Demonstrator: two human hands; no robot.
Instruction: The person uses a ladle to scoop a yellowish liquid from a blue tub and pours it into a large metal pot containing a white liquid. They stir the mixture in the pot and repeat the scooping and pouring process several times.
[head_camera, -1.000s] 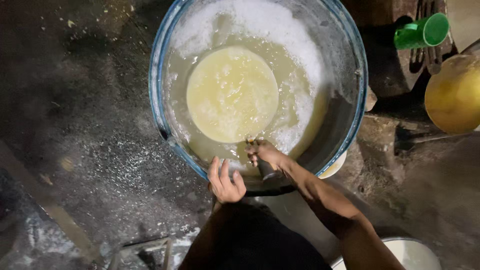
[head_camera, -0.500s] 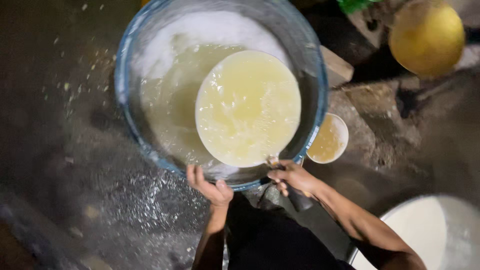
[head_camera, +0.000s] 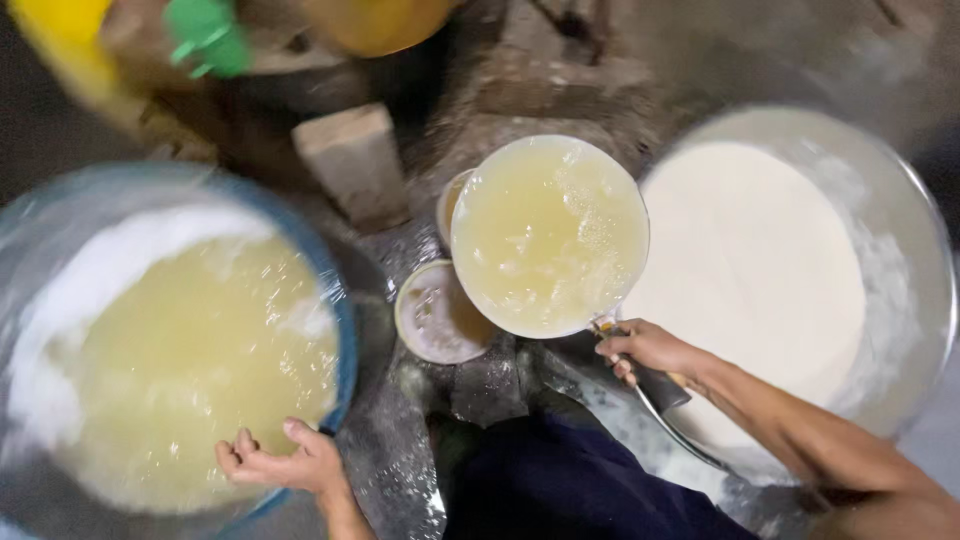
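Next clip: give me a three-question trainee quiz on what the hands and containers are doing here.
1. True or false: the right hand holds the handle of a pan full of yellowish liquid.
2. What does the left hand touch? A) brick B) blue tub's rim C) small bowl
3. What colour is the content of the basin right of the pan?

Key: 1 true; 2 B, the blue tub; 3 white.
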